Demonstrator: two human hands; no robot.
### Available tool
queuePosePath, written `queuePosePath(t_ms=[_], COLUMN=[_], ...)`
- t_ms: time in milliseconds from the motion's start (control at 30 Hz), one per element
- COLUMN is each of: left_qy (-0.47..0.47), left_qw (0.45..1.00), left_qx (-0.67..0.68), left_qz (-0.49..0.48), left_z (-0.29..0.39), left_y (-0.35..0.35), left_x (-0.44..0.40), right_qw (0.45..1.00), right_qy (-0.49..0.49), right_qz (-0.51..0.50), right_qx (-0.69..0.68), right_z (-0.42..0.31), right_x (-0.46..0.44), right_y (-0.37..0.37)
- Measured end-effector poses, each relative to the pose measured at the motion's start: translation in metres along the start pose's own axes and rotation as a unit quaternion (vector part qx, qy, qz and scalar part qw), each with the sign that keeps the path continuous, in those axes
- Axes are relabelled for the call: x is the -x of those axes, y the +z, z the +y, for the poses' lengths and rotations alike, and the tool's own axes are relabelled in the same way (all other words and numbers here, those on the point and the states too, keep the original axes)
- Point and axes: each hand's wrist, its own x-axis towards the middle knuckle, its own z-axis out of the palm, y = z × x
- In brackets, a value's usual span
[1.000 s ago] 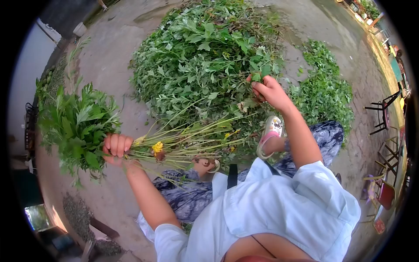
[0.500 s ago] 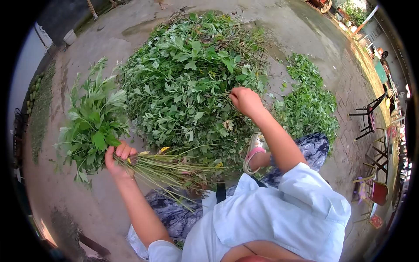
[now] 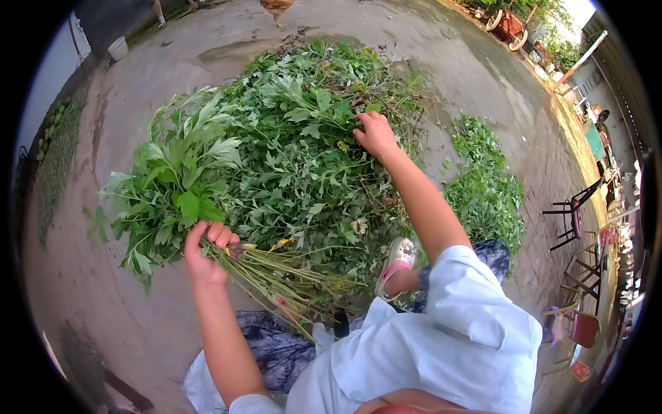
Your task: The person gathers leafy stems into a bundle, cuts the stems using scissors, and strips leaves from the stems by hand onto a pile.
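My left hand [image 3: 210,255] is closed around a thick bunch of leafy green stalks [image 3: 181,183], the leaves fanning out beyond it and the bare stems pointing back toward my lap. A few yellowed leaves show among the stems. My right hand [image 3: 376,134] is over the upper right of a large heap of cut leafy plants [image 3: 296,172], thumb and forefinger bent and slightly apart, close to the leaves. I see no stalk between those fingers.
A smaller heap of greens [image 3: 483,190] lies to the right on the concrete floor. My foot in a pale clog [image 3: 398,262] is beside the large heap. Chairs [image 3: 572,214] line the right side. A chicken [image 3: 277,8] stands at the far edge, and a white bucket [image 3: 118,48] at far left.
My right hand has reached farther up the large heap, its closed fingers loosening. The held bunch has swung right, nearer the heap. The view has tilted up, showing more of the chicken.
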Motion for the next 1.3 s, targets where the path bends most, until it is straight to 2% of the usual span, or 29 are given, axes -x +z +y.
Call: queuePosePath(t_ms=[33, 100, 133, 167, 233, 300, 333, 367, 400, 433, 467, 500, 533, 567, 667, 733, 767, 833, 867, 933, 967, 1033, 1067, 1100, 1167, 1200, 1233, 1300], left_qy=[0.002, -0.010, -0.003, 0.001, -0.002, -0.005, -0.010, -0.010, -0.006, -0.002, 0.000, -0.002, -0.004, 0.000, -0.017, -0.015, -0.019, -0.024, -0.022, -0.021, -0.014, -0.005, -0.009, -0.013, -0.014, -0.016, -0.015, -0.023], left_qw=[1.000, 1.000, 0.999, 0.999, 1.000, 1.000, 1.000, 1.000, 1.000, 1.000, 1.000, 1.000, 1.000, 1.000, 1.000, 1.000, 1.000, 1.000, 1.000, 1.000, 1.000, 1.000, 1.000, 1.000, 1.000, 0.999, 0.999, 0.998], left_qx=[0.002, -0.020, -0.030, -0.029, -0.025, -0.019, -0.014, -0.012, -0.021, -0.030, -0.029, -0.024, -0.015, -0.010, -0.006, -0.006, -0.012, -0.010, -0.009, -0.004, -0.013, -0.019, -0.017, -0.016, -0.019, -0.025, -0.026, -0.040], left_qz=[0.000, -0.021, -0.015, -0.016, -0.005, -0.008, -0.012, -0.012, -0.007, -0.001, -0.003, -0.003, -0.003, -0.001, -0.008, -0.010, -0.013, -0.016, -0.017, -0.015, -0.008, 0.001, 0.002, 0.004, 0.015, 0.023, 0.024, 0.032], left_z=[0.000, 0.000, -0.002, -0.002, -0.003, -0.003, -0.003, -0.004, -0.004, -0.004, -0.005, -0.005, -0.006, -0.008, -0.009, -0.010, -0.011, -0.010, -0.009, -0.011, -0.011, -0.010, -0.010, -0.010, -0.011, -0.011, -0.010, -0.010], left_y=[0.000, -0.001, 0.002, 0.004, 0.005, 0.002, 0.001, 0.001, 0.001, 0.002, 0.004, 0.006, 0.006, 0.005, 0.008, 0.006, 0.005, 0.006, 0.007, 0.008, 0.010, 0.012, 0.011, 0.010, 0.010, 0.011, 0.012, 0.012], left_x=[-0.003, -0.009, -0.009, -0.009, -0.009, -0.012, -0.014, -0.015, -0.017, -0.018, -0.019, -0.019, -0.018, -0.019, -0.019, -0.020, -0.020, -0.020, -0.020, -0.017, -0.016, -0.017, -0.017, -0.017, -0.017, -0.017, -0.017, -0.018], right_qw=[1.000, 0.974, 0.952, 0.953, 0.975, 0.955, 0.945, 0.954, 0.967, 0.956, 0.904, 0.828, 0.814, 0.934, 0.935, 0.810, 0.843, 0.659, 0.661, 0.820, 0.820, 0.687, 0.650, 0.649, 0.709, 0.779, 0.820, 0.824], right_qy=[-0.003, 0.095, 0.151, 0.148, 0.198, 0.158, 0.055, 0.021, 0.021, 0.022, 0.083, 0.141, 0.141, 0.060, 0.064, 0.176, 0.170, 0.197, 0.198, 0.294, 0.297, 0.270, 0.230, 0.229, 0.275, 0.239, 0.194, 0.177], right_qz=[0.000, -0.191, -0.259, -0.258, -0.029, 0.021, 0.078, -0.009, -0.142, -0.271, -0.348, -0.417, -0.369, -0.302, -0.302, -0.364, -0.375, -0.425, -0.427, -0.325, -0.325, -0.293, -0.290, -0.295, -0.362, -0.437, -0.495, -0.503], right_qx=[0.000, 0.083, 0.054, 0.054, -0.099, -0.250, -0.312, -0.300, -0.209, -0.114, -0.233, -0.346, -0.426, -0.182, -0.173, -0.424, -0.345, -0.588, -0.585, -0.368, -0.366, -0.608, -0.664, -0.663, -0.538, -0.382, -0.212, -0.193], right_z=[0.001, 0.002, 0.002, 0.004, 0.000, -0.010, -0.006, 0.000, -0.003, -0.010, -0.020, -0.028, -0.021, -0.010, 0.008, -0.001, -0.003, 0.002, 0.005, 0.008, 0.012, 0.008, 0.006, -0.001, -0.023, -0.034, -0.047, -0.066], right_x=[0.001, -0.003, -0.011, -0.018, -0.033, -0.055, -0.063, -0.070, -0.072, -0.074, -0.069, -0.063, -0.060, -0.062, -0.053, -0.037, -0.033, -0.027, -0.027, -0.023, -0.018, -0.009, -0.005, 0.001, 0.013, 0.015, 0.015, 0.014], right_y=[0.004, 0.007, 0.004, 0.001, -0.020, -0.063, -0.068, -0.076, -0.091, -0.108, -0.123, -0.133, -0.114, -0.097, -0.081, -0.091, -0.092, -0.101, -0.097, -0.084, -0.080, -0.078, -0.077, -0.075, -0.066, -0.065, -0.067, -0.056])
